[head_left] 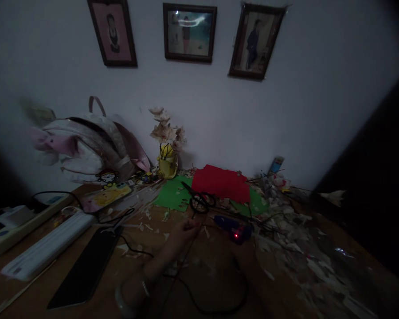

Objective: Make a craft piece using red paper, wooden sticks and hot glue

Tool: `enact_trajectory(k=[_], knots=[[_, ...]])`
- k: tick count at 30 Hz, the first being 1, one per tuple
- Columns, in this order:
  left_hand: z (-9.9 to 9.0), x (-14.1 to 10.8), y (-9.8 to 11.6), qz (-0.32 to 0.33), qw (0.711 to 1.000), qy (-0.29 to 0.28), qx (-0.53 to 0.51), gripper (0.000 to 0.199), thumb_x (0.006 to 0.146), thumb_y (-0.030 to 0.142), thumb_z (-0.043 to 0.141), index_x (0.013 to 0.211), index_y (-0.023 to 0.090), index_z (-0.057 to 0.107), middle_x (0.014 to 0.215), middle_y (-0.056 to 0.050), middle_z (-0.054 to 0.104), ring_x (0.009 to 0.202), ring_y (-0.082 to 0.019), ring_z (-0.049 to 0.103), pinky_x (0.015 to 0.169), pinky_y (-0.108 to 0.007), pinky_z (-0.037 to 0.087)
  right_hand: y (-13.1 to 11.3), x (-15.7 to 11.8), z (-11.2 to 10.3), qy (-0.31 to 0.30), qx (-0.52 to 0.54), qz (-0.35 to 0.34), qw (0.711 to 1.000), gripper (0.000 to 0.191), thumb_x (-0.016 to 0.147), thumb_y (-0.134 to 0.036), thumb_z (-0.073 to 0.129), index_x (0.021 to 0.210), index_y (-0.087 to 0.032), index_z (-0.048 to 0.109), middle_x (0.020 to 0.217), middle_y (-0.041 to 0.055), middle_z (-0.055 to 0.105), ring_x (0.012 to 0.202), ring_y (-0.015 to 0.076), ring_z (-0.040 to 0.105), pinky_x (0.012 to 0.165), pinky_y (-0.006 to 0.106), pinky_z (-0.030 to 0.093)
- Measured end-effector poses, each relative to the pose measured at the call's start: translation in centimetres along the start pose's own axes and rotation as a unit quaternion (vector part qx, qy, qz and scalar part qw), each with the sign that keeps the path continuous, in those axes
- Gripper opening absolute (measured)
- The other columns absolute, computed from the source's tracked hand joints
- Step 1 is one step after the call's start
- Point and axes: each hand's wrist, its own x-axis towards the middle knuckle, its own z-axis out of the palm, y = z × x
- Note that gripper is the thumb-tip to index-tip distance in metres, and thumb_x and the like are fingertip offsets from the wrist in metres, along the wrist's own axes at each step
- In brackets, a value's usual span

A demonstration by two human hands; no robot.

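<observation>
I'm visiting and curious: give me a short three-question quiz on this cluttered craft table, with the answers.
1. Which tool lies just beyond the person's hand: scissors or a stapler?
2. True or false: the blue hot glue gun shows a lit red light.
3. What colour is the paper sheet lying on the green paper?

Key: 1 scissors; 2 true; 3 red.

Red paper (221,184) on green paper (173,193), blue glue gun (232,229)
</observation>
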Motion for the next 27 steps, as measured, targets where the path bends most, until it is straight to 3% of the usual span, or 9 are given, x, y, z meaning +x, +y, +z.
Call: enact_trajectory(k=[3, 9, 15, 21, 27], knots=[[0.1, -0.1, 0.1, -0.003, 1.0, -0.001, -0.004, 0.039, 0.047, 0.044, 0.077, 0.058, 0.015, 0.053, 0.05, 0.006, 0.051, 0.048, -0.008, 0.041, 0.048, -0.019, 0.026, -0.4, -0.2, -0.2, -0.015, 0.004, -0.012, 1.0, 0.037, 0.055, -0.051, 0.057, 0.068, -0.018, 0.065, 0.07, 0.0125, 0.07, 0.083, 0.034, 0.064, 0.069, 0.039, 0.051], [0.1, -0.2, -0.1, -0.012, 0.999, -0.002, -0.03, 0.038, 0.045, 0.041, 0.079, 0.059, 0.014, 0.055, 0.052, 0.004, 0.056, 0.05, -0.008, 0.045, 0.05, -0.019, 0.029, -0.8, -0.2, -0.5, 0.026, 0.027, -0.083, 0.996, 0.033, 0.054, -0.046, 0.061, 0.075, -0.02, 0.065, 0.082, 0.0109, 0.071, 0.102, 0.0315, 0.059, 0.081, 0.038, 0.05], [0.0, -0.3, 0.3, -0.038, 0.995, -0.006, -0.095, 0.038, 0.046, 0.039, 0.08, 0.062, 0.015, 0.054, 0.053, 0.004, 0.059, 0.047, -0.008, 0.048, 0.049, -0.019, 0.032, -0.5, -0.3, -0.5, 0.018, 0.044, -0.107, 0.993, 0.039, 0.058, -0.051, 0.058, 0.077, -0.018, 0.064, 0.086, 0.0141, 0.071, 0.101, 0.0319, 0.059, 0.084, 0.038, 0.048], [0.0, -0.2, 0.1, -0.062, 0.984, -0.007, -0.164, 0.033, 0.051, 0.033, 0.078, 0.066, 0.016, 0.054, 0.061, 0.002, 0.061, 0.06, -0.011, 0.058, 0.063, -0.023, 0.043, -0.3, -0.2, -0.8, -0.014, 0.02, -0.088, 0.996, 0.05, 0.059, -0.055, 0.056, 0.087, -0.014, 0.063, 0.091, 0.0171, 0.069, 0.092, 0.033, 0.062, 0.08, 0.041, 0.049], [0.4, -0.3, -0.5, -0.087, 0.976, -0.022, -0.198, 0.032, 0.05, 0.029, 0.079, 0.065, 0.016, 0.054, 0.057, 0.002, 0.06, 0.054, -0.01, 0.056, 0.057, -0.022, 0.042, -0.8, -0.4, -1.1, 0.002, 0.029, -0.107, 0.994, 0.046, 0.058, -0.054, 0.057, 0.081, -0.015, 0.065, 0.091, 0.0154, 0.07, 0.097, 0.0322, 0.06, 0.083, 0.038, 0.048]])
